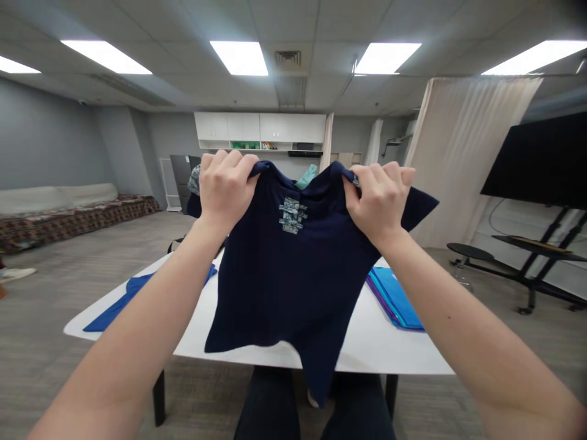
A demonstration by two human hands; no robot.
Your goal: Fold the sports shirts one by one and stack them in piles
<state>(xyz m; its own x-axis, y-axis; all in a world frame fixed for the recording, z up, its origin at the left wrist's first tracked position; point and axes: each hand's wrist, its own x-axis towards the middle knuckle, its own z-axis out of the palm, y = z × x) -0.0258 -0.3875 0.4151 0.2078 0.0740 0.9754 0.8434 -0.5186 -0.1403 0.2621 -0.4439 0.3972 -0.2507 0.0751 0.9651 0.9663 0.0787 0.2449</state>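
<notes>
Here, the left hand (228, 186) has its fingers curled tight around the left shoulder of a navy shirt (284, 281), and the right hand (380, 198) clasps the right shoulder likewise. The shirt hangs spread between them over the near part of the white table (202, 333), patterned trim (292, 215) facing the wearer, one lower corner below the near edge. A blue cloth (119, 305) lies on the table's left, a pile of cloths (401, 299) on its right. Farther off are a sofa (68, 214), left, and a stool (470, 250), right.
</notes>
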